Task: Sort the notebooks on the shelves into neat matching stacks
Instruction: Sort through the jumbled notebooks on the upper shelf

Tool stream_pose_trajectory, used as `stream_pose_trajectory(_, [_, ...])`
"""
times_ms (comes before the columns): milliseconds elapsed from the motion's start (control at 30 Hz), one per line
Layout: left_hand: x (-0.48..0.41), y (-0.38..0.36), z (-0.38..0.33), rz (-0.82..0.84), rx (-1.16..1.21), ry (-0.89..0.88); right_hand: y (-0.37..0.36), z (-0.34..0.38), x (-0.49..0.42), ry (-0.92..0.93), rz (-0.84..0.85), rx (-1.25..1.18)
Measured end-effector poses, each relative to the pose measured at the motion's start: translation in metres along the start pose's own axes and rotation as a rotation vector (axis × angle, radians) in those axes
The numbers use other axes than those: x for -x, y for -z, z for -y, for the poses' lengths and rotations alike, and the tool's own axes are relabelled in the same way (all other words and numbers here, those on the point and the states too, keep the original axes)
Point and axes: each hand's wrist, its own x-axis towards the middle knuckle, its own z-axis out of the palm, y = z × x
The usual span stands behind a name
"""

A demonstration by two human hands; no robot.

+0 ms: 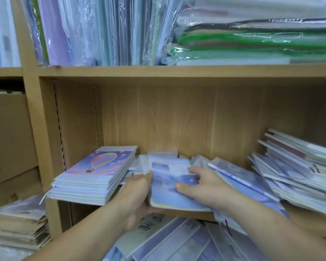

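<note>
A blue-purple notebook (pixel 169 187) lies at the front middle of the wooden shelf (pixel 186 213). My left hand (pixel 137 196) grips its left edge, thumb on the cover and fingers underneath. Resting flat on its right half is my right hand (pixel 201 183), fingers spread. To the left stands a neat stack of balloon-cover notebooks (pixel 94 176). A loose heap of notebooks (pixel 239 178) slopes away on the right, and behind the held notebook lie more scattered ones (pixel 164 154).
A tilted pile of notebooks (pixel 297 161) leans at the far right. Below the shelf, more notebooks (pixel 177 240) lie fanned out. Wrapped stacks (pixel 17 225) sit low at the left. Plastic-wrapped folders (pixel 102 31) fill the shelf above.
</note>
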Motion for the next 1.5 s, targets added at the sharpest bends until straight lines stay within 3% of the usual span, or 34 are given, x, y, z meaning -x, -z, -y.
stream_pose_trajectory(100, [0.011,0.003,-0.009,0.103,0.016,-0.013,-0.002,0.009,0.007,0.027,0.065,-0.069])
stream_pose_trajectory(200, [0.021,-0.002,-0.019,0.105,-0.068,-0.113,0.002,0.012,0.013,0.008,0.087,-0.239])
stream_pose_trajectory(333, [0.031,-0.008,-0.025,0.046,-0.093,-0.227,0.012,0.021,0.023,-0.092,-0.054,-0.414])
stream_pose_trajectory(433, [0.033,-0.013,-0.027,0.087,-0.033,-0.231,0.033,0.031,0.034,-0.101,-0.027,-0.493])
stream_pose_trajectory(633, [0.023,-0.050,-0.008,0.019,-0.244,-0.214,0.054,0.019,0.056,0.027,-0.236,-0.274])
stream_pose_trajectory(833, [0.036,-0.108,0.007,0.250,-0.309,-0.283,0.092,-0.015,0.080,0.081,-0.543,-0.151])
stream_pose_trajectory(900, [0.034,-0.119,0.007,0.254,-0.365,-0.366,0.105,-0.016,0.090,0.108,-0.522,-0.183])
stream_pose_trajectory(1000, [0.032,-0.132,-0.001,0.251,-0.411,-0.446,0.125,-0.017,0.104,0.203,-0.327,-0.319])
stream_pose_trajectory(1067, [0.034,-0.137,-0.004,0.287,-0.456,-0.471,0.137,-0.024,0.110,0.220,-0.233,-0.278])
stream_pose_trajectory(1233, [0.037,-0.148,0.003,0.309,-0.499,-0.454,0.147,-0.032,0.123,0.191,-0.230,-0.092])
stream_pose_trajectory(1300, [0.034,-0.154,0.005,0.301,-0.466,-0.432,0.148,-0.040,0.122,0.175,-0.309,-0.018])
stream_pose_trajectory(1333, [0.032,-0.157,0.007,0.291,-0.431,-0.407,0.149,-0.041,0.122,0.157,-0.335,-0.044])
stream_pose_trajectory(1433, [0.031,-0.167,0.013,0.241,-0.282,-0.352,0.147,-0.043,0.117,0.150,-0.437,-0.465])
stream_pose_trajectory(1500, [0.043,-0.175,0.025,0.228,-0.301,-0.347,0.144,-0.037,0.113,0.125,-0.506,-0.622])
